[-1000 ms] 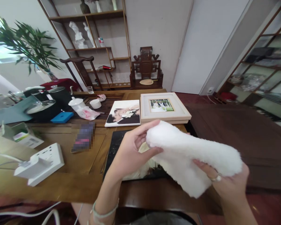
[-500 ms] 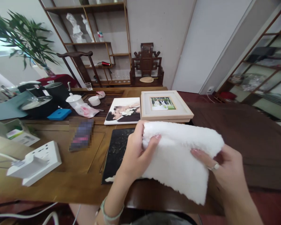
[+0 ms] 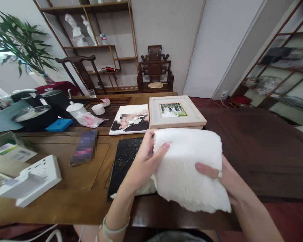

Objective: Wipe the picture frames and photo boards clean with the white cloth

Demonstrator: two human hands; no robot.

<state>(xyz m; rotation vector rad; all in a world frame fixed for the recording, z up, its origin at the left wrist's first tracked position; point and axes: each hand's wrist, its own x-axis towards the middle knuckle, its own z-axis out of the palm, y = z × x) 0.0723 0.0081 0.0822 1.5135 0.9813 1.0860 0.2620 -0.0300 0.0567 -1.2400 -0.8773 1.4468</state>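
A white, fluffy cloth [image 3: 188,148], folded over on itself, is held up above the table's front edge. My left hand [image 3: 147,163] grips its left side, thumb on the near face and fingers behind. At the right side my right hand [image 3: 219,174], with a ring on it, pinches the cloth with the thumb in front; its other fingers are hidden behind. Beneath the left forearm lies a black speckled board [image 3: 123,164], partly covered by my arm and the cloth. A whitish piece [image 3: 146,188] shows on the board's near part.
Behind the cloth are a wooden picture frame [image 3: 154,117] and a photo panel [image 3: 116,126]. To the left stand a white power strip [image 3: 44,178], a blurred dark object [image 3: 84,148], a blue box [image 3: 59,125], a white teapot [image 3: 75,108] and a cup [image 3: 98,109].
My right hand has moved left and turned behind the cloth, and the cloth's upper right corner has folded down and in. The left hand keeps its hold. The view has shifted slightly.
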